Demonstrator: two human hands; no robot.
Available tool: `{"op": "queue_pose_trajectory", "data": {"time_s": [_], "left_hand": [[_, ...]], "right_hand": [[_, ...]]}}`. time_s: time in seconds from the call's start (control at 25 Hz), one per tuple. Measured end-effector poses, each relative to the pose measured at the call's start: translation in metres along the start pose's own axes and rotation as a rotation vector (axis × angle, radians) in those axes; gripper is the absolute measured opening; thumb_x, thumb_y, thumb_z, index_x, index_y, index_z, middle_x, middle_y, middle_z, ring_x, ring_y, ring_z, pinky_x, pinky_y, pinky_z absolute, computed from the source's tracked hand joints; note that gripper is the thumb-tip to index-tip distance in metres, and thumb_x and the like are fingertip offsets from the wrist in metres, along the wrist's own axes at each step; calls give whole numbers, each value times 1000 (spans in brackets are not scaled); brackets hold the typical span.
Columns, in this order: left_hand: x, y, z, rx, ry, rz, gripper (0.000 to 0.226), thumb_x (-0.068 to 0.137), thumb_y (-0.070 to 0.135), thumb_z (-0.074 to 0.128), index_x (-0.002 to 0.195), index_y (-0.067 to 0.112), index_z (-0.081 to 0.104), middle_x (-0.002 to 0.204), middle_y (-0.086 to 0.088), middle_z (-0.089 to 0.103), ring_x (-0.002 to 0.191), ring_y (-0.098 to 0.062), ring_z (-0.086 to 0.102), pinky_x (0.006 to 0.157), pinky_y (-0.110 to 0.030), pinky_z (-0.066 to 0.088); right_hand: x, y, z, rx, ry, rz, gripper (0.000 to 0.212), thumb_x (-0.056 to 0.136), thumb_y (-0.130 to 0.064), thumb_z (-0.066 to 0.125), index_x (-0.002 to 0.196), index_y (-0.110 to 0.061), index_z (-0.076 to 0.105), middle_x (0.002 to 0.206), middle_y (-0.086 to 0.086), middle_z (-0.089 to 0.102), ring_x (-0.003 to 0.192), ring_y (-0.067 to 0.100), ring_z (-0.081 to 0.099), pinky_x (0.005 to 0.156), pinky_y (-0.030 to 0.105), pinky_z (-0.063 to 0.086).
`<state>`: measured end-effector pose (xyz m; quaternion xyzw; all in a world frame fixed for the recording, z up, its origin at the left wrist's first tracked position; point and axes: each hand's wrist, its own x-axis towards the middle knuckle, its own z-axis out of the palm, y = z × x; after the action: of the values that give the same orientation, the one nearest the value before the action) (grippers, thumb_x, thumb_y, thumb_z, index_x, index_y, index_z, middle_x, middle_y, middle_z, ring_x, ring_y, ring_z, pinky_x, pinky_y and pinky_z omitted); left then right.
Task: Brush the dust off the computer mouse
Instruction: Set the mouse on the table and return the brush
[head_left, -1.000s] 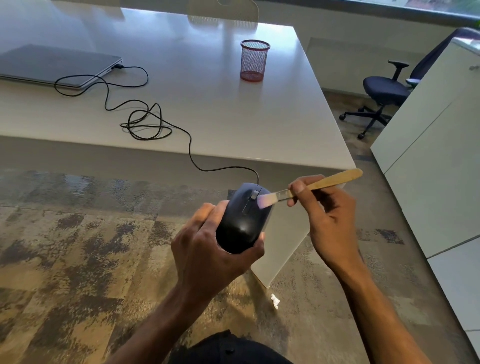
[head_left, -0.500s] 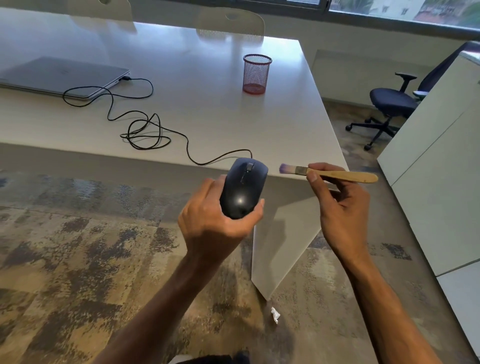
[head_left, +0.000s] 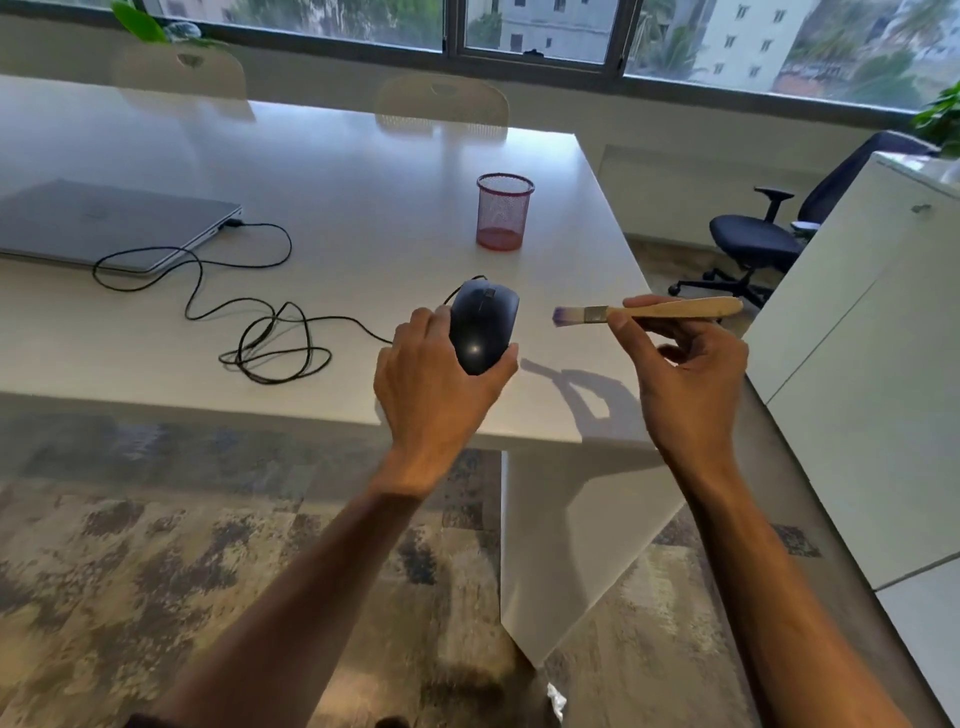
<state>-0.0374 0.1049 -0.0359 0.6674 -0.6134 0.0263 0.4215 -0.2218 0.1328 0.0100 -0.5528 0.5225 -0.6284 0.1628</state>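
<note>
The black mouse (head_left: 484, 326) sits in the grip of the left hand (head_left: 434, 387), over the near right part of the white table (head_left: 363, 197); whether it rests on the surface or is held just above it cannot be told. The thumb presses its right side and the fingers wrap its left side, with the scroll wheel facing up and away from the person. Its black cable (head_left: 249, 312) runs left from the front of the mouse, coils in loose loops on the tabletop and ends at the side of a closed grey laptop (head_left: 104, 223) lying at the table's left.

Just to the right of the mouse, apart from it, the right hand (head_left: 685, 379) pinches a small brush (head_left: 649, 310) by its wooden handle. The brush lies level, bristles pointing left toward the mouse without touching it.

Farther back on the table stands a red mesh pen cup (head_left: 505, 210), upright; nothing shows inside it through the mesh.

Beyond the table's right edge are a dark office chair (head_left: 758, 244) and a white cabinet (head_left: 857, 364). The floor below is patterned carpet (head_left: 156, 545).
</note>
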Motion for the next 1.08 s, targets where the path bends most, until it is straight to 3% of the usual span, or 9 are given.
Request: {"op": "queue_pose_trajectory", "data": {"time_s": [0.28, 0.52, 0.72, 1.0, 1.08], "left_hand": [[76, -26, 49, 89, -71, 46, 67, 76, 71, 59, 112, 14, 62, 107, -3, 63, 97, -22, 57, 82, -37, 42], [101, -31, 84, 196, -144, -16, 69, 70, 73, 62, 107, 15, 64, 105, -2, 66, 96, -22, 59, 76, -34, 35], [112, -28, 95, 228, -142, -43, 67, 67, 74, 63, 97, 14, 66, 99, -2, 67, 93, -22, 60, 78, -36, 37], [118, -22, 103, 298, -116, -23, 69, 64, 77, 61, 91, 14, 66, 93, -3, 69, 91, -21, 60, 79, -36, 36], [120, -20, 107, 317, -141, -15, 72, 64, 81, 59, 92, 14, 66, 93, -3, 69, 91, -20, 61, 80, -36, 37]], "right_hand": [[50, 11, 45, -59, 27, -41, 14, 90, -27, 69, 102, -22, 70, 101, -4, 73, 92, 5, 69, 73, 8, 52], [86, 23, 54, -65, 9, -25, 16, 89, -25, 71, 102, -16, 73, 97, -3, 74, 91, 8, 70, 80, 19, 54], [113, 38, 64, -69, -60, -32, 17, 88, -25, 73, 101, -14, 75, 98, 0, 74, 87, 9, 70, 71, 11, 52], [148, 71, 88, -85, -165, -61, 18, 86, -25, 73, 96, -10, 76, 96, 1, 75, 87, 11, 71, 70, 11, 50], [161, 74, 96, -89, -183, -62, 17, 86, -22, 74, 96, -8, 76, 96, 2, 75, 87, 13, 71, 74, 17, 53]]}}
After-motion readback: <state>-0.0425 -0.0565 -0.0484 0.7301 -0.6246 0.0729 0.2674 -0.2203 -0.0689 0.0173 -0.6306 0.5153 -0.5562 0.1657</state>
